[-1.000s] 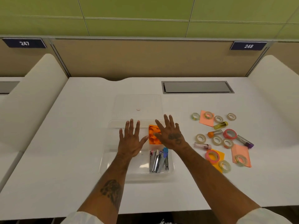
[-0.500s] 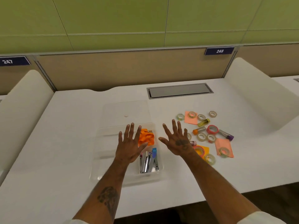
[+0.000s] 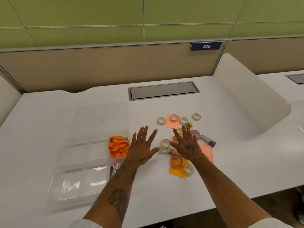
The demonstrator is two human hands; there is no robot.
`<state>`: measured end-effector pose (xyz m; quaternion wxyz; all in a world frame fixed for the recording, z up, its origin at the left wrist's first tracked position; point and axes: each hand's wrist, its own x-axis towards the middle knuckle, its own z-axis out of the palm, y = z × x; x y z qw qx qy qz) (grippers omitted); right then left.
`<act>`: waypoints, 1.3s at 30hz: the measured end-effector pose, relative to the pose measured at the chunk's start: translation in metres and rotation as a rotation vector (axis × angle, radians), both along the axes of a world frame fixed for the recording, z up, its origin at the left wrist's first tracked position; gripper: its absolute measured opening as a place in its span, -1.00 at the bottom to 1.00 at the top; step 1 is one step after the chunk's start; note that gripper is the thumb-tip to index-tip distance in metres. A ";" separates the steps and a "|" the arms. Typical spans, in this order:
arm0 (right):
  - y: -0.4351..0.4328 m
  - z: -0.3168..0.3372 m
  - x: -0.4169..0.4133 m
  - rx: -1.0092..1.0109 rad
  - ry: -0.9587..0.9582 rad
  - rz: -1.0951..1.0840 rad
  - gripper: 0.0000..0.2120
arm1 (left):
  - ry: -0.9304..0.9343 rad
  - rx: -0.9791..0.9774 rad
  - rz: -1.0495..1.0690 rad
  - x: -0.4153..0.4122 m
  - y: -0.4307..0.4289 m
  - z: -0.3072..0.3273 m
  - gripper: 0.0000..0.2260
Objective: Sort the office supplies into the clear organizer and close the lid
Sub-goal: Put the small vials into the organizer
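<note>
I see the clear organizer [image 3: 79,170] lying flat on the left part of the desk [image 3: 164,195]; its lid [image 3: 100,116] lies open and flat just behind it. The far right compartment holds bunched orange ribbon [image 3: 118,146]; the near right one holds slim metal pieces [image 3: 113,168], mostly hidden. Loose to the right lies a far row of four pale tape rolls [image 3: 183,120], one resting on a pink note [image 3: 171,125]. A yellow tube [image 3: 187,125] and a purple-capped tube [image 3: 208,140] lie on their sides. A pink tape roll [image 3: 176,160] sits on an orange note [image 3: 176,171]; a clear roll [image 3: 188,169] sits at that note's near right edge. A second pink note [image 3: 206,150] is partly covered.
</note>
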<state>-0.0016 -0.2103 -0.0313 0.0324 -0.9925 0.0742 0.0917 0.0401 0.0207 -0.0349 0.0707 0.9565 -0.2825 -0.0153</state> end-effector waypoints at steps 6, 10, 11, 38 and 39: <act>-0.032 -0.008 0.013 0.003 0.030 0.126 -0.41 | 0.130 0.046 -0.152 0.000 -0.037 -0.004 -0.40; -0.038 -0.008 0.023 0.002 -0.022 0.207 -0.52 | 0.148 0.043 -0.229 -0.002 -0.050 -0.003 -0.43; -0.039 -0.009 0.026 -0.004 -0.023 0.219 -0.54 | 0.155 0.041 -0.233 -0.002 -0.053 -0.003 -0.43; -0.029 -0.002 0.050 0.200 -0.354 0.301 -0.52 | 0.177 -0.250 0.057 0.002 -0.053 0.020 -0.63; -0.022 0.003 0.053 0.237 -0.374 0.262 -0.53 | 0.180 -0.314 0.092 0.003 -0.047 0.026 -0.59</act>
